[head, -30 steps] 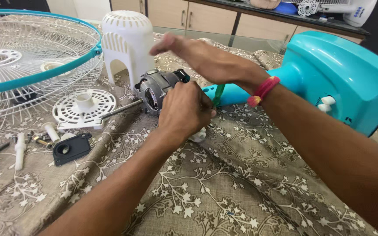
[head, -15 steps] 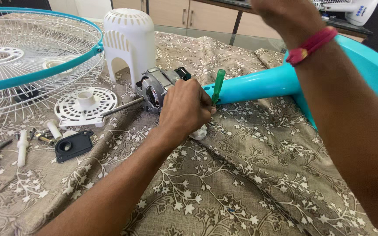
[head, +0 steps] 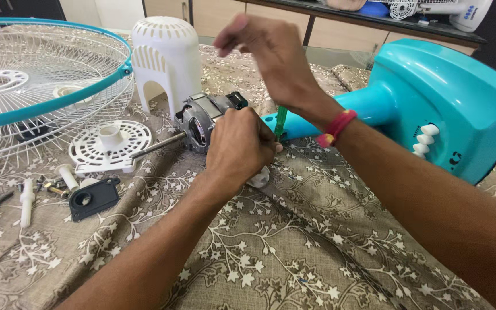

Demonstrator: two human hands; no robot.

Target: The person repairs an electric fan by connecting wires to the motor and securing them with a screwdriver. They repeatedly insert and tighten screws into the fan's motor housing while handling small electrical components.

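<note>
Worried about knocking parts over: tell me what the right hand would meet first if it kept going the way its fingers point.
Probably the white motor cover: the right hand points left toward it, though depth is unclear.

Most of the green tool (head: 281, 121) is hidden behind the left hand (head: 237, 146) and the right hand (head: 271, 54), so its tip cannot be seen. The wire fan guard (head: 41, 86) is cut off at the left edge. The small parts (head: 47, 186) are too tiny to tell.

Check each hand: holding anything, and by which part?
The left hand grips the fan motor at its rear end, where it meets the teal neck. The right hand is above the green screwdriver; whether it holds it cannot be told.
</note>
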